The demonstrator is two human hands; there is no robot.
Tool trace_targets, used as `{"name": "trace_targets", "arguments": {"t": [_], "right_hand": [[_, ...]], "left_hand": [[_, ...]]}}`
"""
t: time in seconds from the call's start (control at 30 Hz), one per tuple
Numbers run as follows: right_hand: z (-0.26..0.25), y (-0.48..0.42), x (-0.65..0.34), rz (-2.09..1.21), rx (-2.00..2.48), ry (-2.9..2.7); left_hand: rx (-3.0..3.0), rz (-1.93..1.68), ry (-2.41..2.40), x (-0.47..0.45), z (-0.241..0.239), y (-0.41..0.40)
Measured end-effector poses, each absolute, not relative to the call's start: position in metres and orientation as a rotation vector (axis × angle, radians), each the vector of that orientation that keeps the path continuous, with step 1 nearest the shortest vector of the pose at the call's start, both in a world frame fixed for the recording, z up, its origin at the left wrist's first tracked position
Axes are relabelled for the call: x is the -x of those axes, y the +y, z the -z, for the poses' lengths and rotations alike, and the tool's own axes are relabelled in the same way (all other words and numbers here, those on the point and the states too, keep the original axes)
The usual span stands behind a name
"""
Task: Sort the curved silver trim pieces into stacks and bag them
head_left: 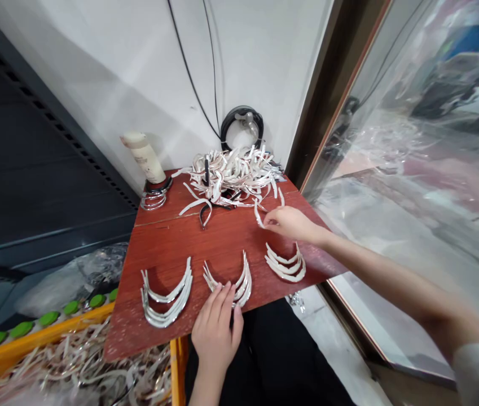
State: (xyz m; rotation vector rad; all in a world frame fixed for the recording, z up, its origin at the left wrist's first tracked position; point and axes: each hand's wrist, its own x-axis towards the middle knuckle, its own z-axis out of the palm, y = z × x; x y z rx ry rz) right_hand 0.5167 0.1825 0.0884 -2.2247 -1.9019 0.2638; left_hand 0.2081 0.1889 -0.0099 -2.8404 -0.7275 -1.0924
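My right hand (pixel 292 223) is closed in a pinch on one curved white strip (pixel 258 214), just above the wooden board. My left hand (pixel 218 324) lies with fingers stretched out over the lower part of a middle group of nested silvery curved strips (pixel 245 282), touching it and hiding some of it. To its left is another nested group of curved strips (pixel 166 307). A third group (pixel 288 268) lies to the right, below my right hand. Behind them, a loose heap of similar strips (pixel 234 175) is piled at the back of the board.
The red-brown board (pixel 154 239) ends close to my lap. A whitish bottle (pixel 144 158) stands at its back left by some metal rings (pixel 153 200). Below left, a yellow crate (pixel 175 372) holds many strips. Clear sheeting (pixel 349 225) is at the right.
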Motion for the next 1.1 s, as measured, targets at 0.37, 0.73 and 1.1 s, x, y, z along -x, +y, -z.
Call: {"name": "trace_targets", "arguments": {"t": [0.37, 0.73, 1.1], "right_hand": [[-0.101, 0.213, -0.409, -0.427, 1.796, -2.623], [-0.095, 0.194, -0.461, -0.477, 1.71, -2.241], [-0.053, 0.188, -0.558, 0.126, 2.328, -1.814]], "left_hand": [[2.762, 1.089, -0.776, -0.211, 0.006, 0.187], [2.788, 1.059, -0.712, -0.212, 0.007, 0.189], [2.773, 1.012, -0.751, -0.211, 0.01, 0.19]]}}
